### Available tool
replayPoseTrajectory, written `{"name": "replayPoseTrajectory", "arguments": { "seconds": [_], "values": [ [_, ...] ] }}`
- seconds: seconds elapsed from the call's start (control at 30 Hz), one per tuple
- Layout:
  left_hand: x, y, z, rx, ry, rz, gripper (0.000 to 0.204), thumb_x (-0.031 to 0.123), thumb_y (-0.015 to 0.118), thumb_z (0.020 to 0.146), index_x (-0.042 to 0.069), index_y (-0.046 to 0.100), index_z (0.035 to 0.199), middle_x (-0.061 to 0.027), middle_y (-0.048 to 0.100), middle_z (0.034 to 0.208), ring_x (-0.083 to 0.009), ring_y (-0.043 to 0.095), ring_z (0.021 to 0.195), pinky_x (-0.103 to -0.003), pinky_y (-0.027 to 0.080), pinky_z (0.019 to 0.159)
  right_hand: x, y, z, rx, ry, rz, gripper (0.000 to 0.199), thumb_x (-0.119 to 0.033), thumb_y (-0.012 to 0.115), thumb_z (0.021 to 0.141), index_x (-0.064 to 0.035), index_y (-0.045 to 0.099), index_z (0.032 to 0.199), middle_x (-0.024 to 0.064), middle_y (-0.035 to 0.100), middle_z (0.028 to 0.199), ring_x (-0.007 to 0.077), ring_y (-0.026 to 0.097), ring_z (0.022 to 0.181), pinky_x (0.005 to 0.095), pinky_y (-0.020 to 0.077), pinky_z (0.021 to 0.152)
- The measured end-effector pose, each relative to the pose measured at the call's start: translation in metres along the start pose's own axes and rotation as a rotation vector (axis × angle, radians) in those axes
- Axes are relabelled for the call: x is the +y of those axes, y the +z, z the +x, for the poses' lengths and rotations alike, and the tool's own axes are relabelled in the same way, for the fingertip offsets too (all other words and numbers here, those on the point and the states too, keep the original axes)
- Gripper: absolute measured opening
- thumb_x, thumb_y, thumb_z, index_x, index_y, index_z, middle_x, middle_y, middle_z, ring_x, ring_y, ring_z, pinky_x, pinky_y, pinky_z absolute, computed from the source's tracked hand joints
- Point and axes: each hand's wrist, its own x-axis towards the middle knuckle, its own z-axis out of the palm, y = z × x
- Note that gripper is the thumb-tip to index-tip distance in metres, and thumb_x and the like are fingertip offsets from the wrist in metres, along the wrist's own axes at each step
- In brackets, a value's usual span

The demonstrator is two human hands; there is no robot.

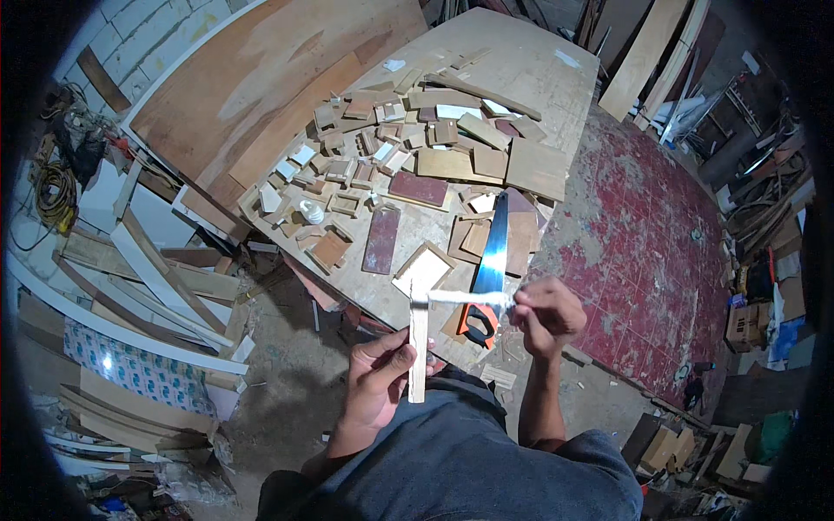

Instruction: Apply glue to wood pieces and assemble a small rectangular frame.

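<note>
My left hand (375, 375) is closed around a narrow wooden strip (419, 352), held upright in front of my body near the table edge. From its upper end a thin white strand (465, 297), like tape or string, stretches across to my right hand (551, 314). The fingers of that hand are pinched on the strand's far end; its exact material is hard to make out. Behind the strand lies a handsaw (493, 256) with an orange and black handle. A shallow square wooden frame (426, 267) rests just beyond the strip's top.
Many small wood pieces and little boxes (346, 204) cover the worktable (539, 52). A white bottle (310, 211) stands among them. Large boards (261, 87) lean at left, above stacked offcuts (156, 278). The red tiled floor (634, 217) lies right of the table.
</note>
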Motion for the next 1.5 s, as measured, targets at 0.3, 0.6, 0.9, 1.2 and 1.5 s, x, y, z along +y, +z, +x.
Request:
{"name": "replayPoseTrajectory", "arguments": {
  "seconds": [0.3, 0.6, 0.9, 1.2, 1.5],
  "values": [
    [-0.019, 0.01, -0.01, -0.003, -0.009, -0.019, 0.026, 0.01, 0.066, 0.093, -0.001, 0.066, 0.116, -0.0155, 0.07, 0.101, -0.0187, 0.068, 0.078, -0.031, 0.057, 0.071, -0.007, -0.022, -0.002, -0.196, -0.122, -0.117, 0.021, 0.006, 0.078, 0.069, -0.0023, 0.075, 0.088, 0.009, 0.068, 0.075, 0.0167, 0.068, 0.067, 0.0272, 0.0535, 0.059],
    [-0.047, 0.029, -0.018, -0.036, -0.034, 0.021, 0.027, 0.01, 0.064, 0.094, -0.002, 0.065, 0.118, -0.0153, 0.07, 0.102, -0.0186, 0.069, 0.079, -0.032, 0.058, 0.072, -0.013, -0.049, -0.023, 0.011, 0.045, -0.006, 0.021, 0.009, 0.077, 0.07, 0.0024, 0.072, 0.09, 0.0116, 0.069, 0.078, 0.0185, 0.068, 0.068, 0.0274, 0.0534, 0.059],
    [-0.063, 0.039, -0.019, -0.066, -0.026, 0.006, 0.026, 0.01, 0.063, 0.095, -0.001, 0.066, 0.118, -0.0154, 0.071, 0.102, -0.0179, 0.069, 0.081, -0.03, 0.058, 0.075, -0.025, -0.076, -0.021, -0.222, -0.087, -0.019, 0.016, 0.007, 0.078, 0.07, 0.0028, 0.072, 0.084, 0.0117, 0.07, 0.079, 0.0198, 0.069, 0.071, 0.0288, 0.0537, 0.063],
    [-0.062, 0.048, -0.015, -0.12, -0.042, 0.06, 0.025, 0.009, 0.063, 0.094, -0.002, 0.066, 0.117, -0.0152, 0.071, 0.101, -0.0172, 0.069, 0.082, -0.03, 0.058, 0.076, -0.025, -0.082, -0.016, -0.043, -0.02, -0.129, 0.018, 0.009, 0.078, 0.07, 0.0022, 0.071, 0.086, 0.0105, 0.07, 0.078, 0.0179, 0.069, 0.072, 0.0275, 0.0529, 0.061],
    [-0.052, 0.039, -0.007, -0.036, 0.007, 0.101, 0.027, 0.014, 0.065, 0.093, 0.0, 0.066, 0.117, -0.0167, 0.07, 0.103, -0.0204, 0.068, 0.084, -0.031, 0.057, 0.076, -0.003, -0.065, -0.018, 0.001, 0.111, 0.069, 0.014, 0.01, 0.076, 0.071, 0.0034, 0.071, 0.083, 0.0119, 0.07, 0.079, 0.0166, 0.067, 0.071, 0.0263, 0.0521, 0.062]
  ]
}}
